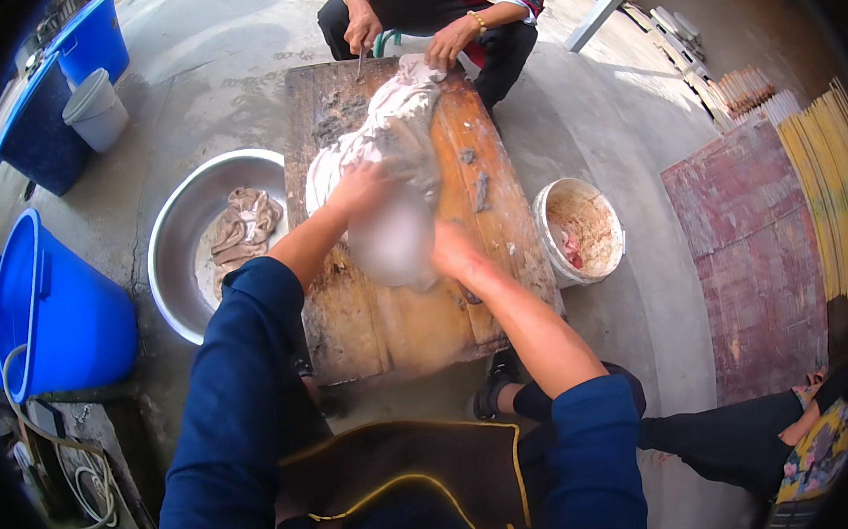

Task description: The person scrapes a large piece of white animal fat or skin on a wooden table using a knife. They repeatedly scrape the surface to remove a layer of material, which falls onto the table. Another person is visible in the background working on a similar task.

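A long, limp, whitish-grey piece that looks like tripe (pixel 404 114) lies in folds down a worn wooden board (pixel 482 177). Its near end is a pale flap smeared by motion. My left hand (pixel 365 188) is on the folds at the middle of the board, its fingers blurred. At the flap's right edge, my right hand (pixel 455 249) is closed, apparently gripping it; its fingertips are hidden. Across the board a co-worker's hand (pixel 453 41) rests on the far end of the tripe. That person's other hand (pixel 362 25) holds a thin tool, perhaps a knife.
Left of the board stands a metal basin (pixel 171 233) with brownish folded pieces (pixel 244 223). A white bucket (pixel 590 271) with pale, partly reddish matter is at the right. Blue tubs (pixel 83 308) line the left. Another person's leg (pixel 717 441) reaches in at lower right.
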Available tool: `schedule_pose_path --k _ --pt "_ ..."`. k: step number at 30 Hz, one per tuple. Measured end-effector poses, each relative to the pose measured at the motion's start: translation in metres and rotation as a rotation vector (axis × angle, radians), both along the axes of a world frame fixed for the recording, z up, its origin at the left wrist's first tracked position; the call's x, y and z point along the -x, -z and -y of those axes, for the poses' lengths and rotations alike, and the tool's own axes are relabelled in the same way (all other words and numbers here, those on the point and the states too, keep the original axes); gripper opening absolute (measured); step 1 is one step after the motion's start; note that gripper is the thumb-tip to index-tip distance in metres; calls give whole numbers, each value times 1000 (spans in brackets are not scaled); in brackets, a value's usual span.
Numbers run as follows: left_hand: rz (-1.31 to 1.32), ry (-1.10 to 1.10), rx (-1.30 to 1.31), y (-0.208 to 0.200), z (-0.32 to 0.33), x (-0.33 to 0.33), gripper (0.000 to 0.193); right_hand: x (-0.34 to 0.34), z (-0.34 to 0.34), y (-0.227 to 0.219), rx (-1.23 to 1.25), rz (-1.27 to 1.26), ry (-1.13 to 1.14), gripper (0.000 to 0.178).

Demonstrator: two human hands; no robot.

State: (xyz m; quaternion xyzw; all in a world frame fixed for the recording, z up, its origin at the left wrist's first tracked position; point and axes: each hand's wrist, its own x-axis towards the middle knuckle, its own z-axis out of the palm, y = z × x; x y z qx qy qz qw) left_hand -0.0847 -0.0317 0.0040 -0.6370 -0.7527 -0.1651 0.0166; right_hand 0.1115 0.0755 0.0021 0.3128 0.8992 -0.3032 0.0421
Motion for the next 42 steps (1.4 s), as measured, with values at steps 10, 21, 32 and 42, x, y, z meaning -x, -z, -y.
schedule_pose_path --k 10,21,32,42 --pt "-50 40 -175 30 -1 20 15 10 8 14 125 225 116 45" --pt "-56 139 67 33 -4 40 14 32 70 -39 -48 115 208 26" --pt "96 238 -45 40 -9 29 15 -5 18 -3 -156 309 194 23" --pt "64 256 90 51 -22 47 17 -3 15 34 -194 218 176 23"
